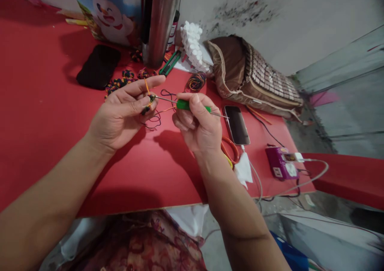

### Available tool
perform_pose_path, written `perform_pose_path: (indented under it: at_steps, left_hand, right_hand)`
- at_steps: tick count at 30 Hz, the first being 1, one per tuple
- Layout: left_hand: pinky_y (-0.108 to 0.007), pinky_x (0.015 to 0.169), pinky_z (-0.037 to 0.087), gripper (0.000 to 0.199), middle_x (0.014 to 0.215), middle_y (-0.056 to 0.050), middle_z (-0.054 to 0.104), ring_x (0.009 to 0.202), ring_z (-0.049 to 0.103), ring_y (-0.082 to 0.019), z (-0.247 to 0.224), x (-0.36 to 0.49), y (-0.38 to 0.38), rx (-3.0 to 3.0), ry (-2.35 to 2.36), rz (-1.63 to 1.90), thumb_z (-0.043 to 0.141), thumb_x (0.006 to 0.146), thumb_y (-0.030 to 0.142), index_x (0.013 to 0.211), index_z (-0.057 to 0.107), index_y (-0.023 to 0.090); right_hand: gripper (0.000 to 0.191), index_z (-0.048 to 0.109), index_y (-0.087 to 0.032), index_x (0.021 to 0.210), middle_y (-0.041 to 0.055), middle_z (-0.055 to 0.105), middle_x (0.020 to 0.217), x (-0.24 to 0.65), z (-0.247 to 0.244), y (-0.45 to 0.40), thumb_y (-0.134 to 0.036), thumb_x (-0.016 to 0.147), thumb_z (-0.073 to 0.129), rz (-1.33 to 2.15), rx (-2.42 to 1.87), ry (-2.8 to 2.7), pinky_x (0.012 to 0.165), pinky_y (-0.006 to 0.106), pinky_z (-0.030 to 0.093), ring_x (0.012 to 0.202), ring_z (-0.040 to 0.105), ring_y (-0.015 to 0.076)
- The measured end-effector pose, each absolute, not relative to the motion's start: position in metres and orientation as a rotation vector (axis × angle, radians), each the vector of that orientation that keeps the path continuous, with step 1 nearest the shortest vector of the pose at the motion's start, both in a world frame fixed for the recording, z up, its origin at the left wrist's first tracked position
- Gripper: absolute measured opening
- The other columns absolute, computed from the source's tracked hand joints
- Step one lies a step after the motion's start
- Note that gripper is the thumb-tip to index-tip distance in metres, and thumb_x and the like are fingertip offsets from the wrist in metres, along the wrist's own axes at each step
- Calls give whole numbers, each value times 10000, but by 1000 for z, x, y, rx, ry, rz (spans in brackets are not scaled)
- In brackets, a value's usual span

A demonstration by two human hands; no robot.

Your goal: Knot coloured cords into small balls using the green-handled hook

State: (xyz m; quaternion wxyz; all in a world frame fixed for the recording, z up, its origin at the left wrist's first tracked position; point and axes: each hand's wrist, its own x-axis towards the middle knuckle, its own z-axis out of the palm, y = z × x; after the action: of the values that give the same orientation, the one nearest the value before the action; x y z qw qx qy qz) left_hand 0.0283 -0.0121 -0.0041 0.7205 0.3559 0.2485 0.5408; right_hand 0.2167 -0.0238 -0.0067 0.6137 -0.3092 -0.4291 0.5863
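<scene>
Left hand (115, 117) pinches the small yarn piece (145, 110), right hand (201, 123) grips the green-handled hook (183, 105), tip perhaps through a stitch; worked lengths (116, 85) lie beyond the left, wound yarn (196, 81) unworked beyond the right.

Craft corner, apparently in a home, red-topped table (39, 123), green-handled hook (181, 104), coil of multicoloured yarn (196, 81), brown cushion (267, 79) with checked panel, scuffed pale wall (270, 43), steel flask (163, 21), plugged-in phone (237, 123), purple power-socket block (274, 161).

No legible text. Snowman-print container (109, 19): lettering cropped at top. Small bottle (172, 35) label, purple box (273, 162) markings: too small.
</scene>
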Motion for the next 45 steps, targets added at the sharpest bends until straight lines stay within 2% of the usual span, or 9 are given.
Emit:
perform_pose_path:
  at_steps: [9, 15, 22, 31, 35, 40, 45]
  left_hand:
    - [-251, 539, 397, 327, 665, -5, 572, 653, 452, -131, -5, 27, -8, 781, 477, 1094, 854, 794, 194, 1114, 915, 216]
    - [-303, 570, 395, 359, 647, -7, 499, 636, 482, -157, -6, 26, -8, 796, 478, 1028, 866, 810, 269, 1162, 897, 205]
    - [-285, 530, 357, 348, 634, -1, 422, 598, 367, -140, -2, 29, -10, 720, 478, 996, 879, 777, 259, 1110, 909, 162]
    - [-276, 522, 350, 326, 643, -6, 424, 586, 378, -135, -2, 31, -12, 677, 449, 952, 864, 789, 251, 1097, 907, 155]
    - [-267, 521, 348, 338, 638, 0, 412, 588, 362, -130, -2, 31, -12, 670, 437, 954, 861, 772, 237, 1094, 909, 145]
    - [-283, 539, 348, 337, 643, 1, 414, 593, 356, -139, -3, 30, -11, 726, 456, 960, 857, 789, 264, 1113, 907, 184]
    - [-316, 574, 317, 334, 645, -17, 470, 616, 403, -159, -1, 30, -14, 736, 493, 1021, 886, 794, 266, 1116, 912, 179]
  right_hand:
    - [220, 849, -244, 849, -117, 327, 509, 218, 0, -27, -454, 908, 880, 1344, -762, -1016, 468, 235, 233, 472, 212, 53]
    - [244, 851, -241, 835, -119, 305, 495, 220, 2, -26, -476, 881, 896, 1325, -779, -1035, 474, 240, 246, 476, 225, 57]
    - [242, 864, -226, 835, -115, 309, 512, 224, 1, -25, -457, 906, 888, 1358, -713, -1068, 480, 228, 247, 480, 217, 46]
    - [312, 829, -229, 777, -121, 317, 506, 226, 1, -23, -515, 838, 936, 1410, -761, -1038, 454, 232, 267, 478, 217, 54]
    - [295, 845, -230, 817, -115, 330, 517, 226, 1, -22, -509, 859, 930, 1442, -714, -1043, 462, 219, 265, 486, 222, 52]
    - [304, 846, -236, 814, -117, 310, 510, 225, 2, -23, -523, 855, 936, 1383, -735, -1060, 467, 227, 265, 480, 238, 54]
    - [181, 898, -260, 825, -67, 417, 517, 224, 6, -30, -415, 916, 889, 1235, -743, -1119, 497, 276, 266, 491, 312, 79]
